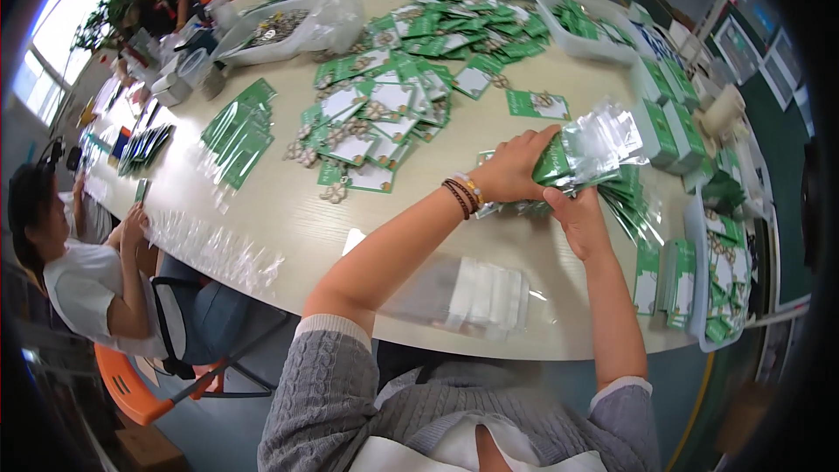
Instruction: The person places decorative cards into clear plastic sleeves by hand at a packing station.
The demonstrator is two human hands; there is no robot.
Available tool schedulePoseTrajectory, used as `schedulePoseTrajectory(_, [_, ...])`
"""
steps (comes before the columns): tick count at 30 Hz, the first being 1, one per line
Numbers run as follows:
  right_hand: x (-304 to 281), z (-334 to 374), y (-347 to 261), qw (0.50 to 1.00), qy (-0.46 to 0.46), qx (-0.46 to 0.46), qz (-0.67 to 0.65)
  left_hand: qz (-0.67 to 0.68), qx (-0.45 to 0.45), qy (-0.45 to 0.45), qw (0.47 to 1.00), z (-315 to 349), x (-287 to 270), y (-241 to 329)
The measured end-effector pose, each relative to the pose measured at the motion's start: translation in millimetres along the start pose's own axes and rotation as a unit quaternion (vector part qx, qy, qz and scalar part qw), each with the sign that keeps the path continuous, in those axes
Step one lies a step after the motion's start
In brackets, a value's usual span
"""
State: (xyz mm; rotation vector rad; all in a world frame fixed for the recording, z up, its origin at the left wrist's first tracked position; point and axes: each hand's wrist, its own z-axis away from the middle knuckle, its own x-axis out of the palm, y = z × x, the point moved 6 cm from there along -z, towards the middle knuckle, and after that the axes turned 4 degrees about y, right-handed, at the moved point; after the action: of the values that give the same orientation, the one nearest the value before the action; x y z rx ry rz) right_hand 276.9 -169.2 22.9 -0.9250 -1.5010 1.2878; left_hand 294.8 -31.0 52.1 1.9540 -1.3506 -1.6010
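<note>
My left hand (pixel 514 168), with beaded bracelets at its wrist, closes round a stack of green cards in clear plastic bags (pixel 594 147). From below, my right hand (pixel 578 220) grips the same stack, thumb against its near edge. The loose bag ends stick out to the right, shiny and crinkled. More bagged green cards (pixel 626 199) lie fanned on the table just right of my hands. Part of what lies under my left hand is hidden. Flat empty clear bags (pixel 485 295) rest near the table's front edge, below my forearms.
A heap of green and white cards with metal keychains (pixel 376 109) covers the table's middle. Plastic bins (pixel 587 33) stand at the back, another bin (pixel 697 273) at the right edge beside stacked green cards (pixel 669 127). A seated co-worker (pixel 92 271) handles something small at left.
</note>
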Motion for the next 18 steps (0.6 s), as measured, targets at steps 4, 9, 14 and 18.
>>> schedulePoseTrajectory(4, [37.1,-0.8,-15.5,0.999,0.014,-0.019,-0.037,-0.058,-0.005,0.059,0.997,20.2,-27.5,13.6])
schedulePoseTrajectory(9, [94.0,-18.3,-52.2,0.995,-0.012,-0.102,0.012,-0.111,-0.028,0.169,0.979,42.1,-93.6,29.6])
schedulePoseTrajectory(14, [196.8,-60.4,-99.5,0.894,-0.075,-0.328,0.296,-0.065,0.01,0.385,0.92,86.1,-178.2,-3.6])
schedulePoseTrajectory(18, [319.4,-66.3,-117.7,0.83,-0.211,-0.361,0.37,0.161,-0.001,0.529,0.833,143.3,-232.3,-58.0])
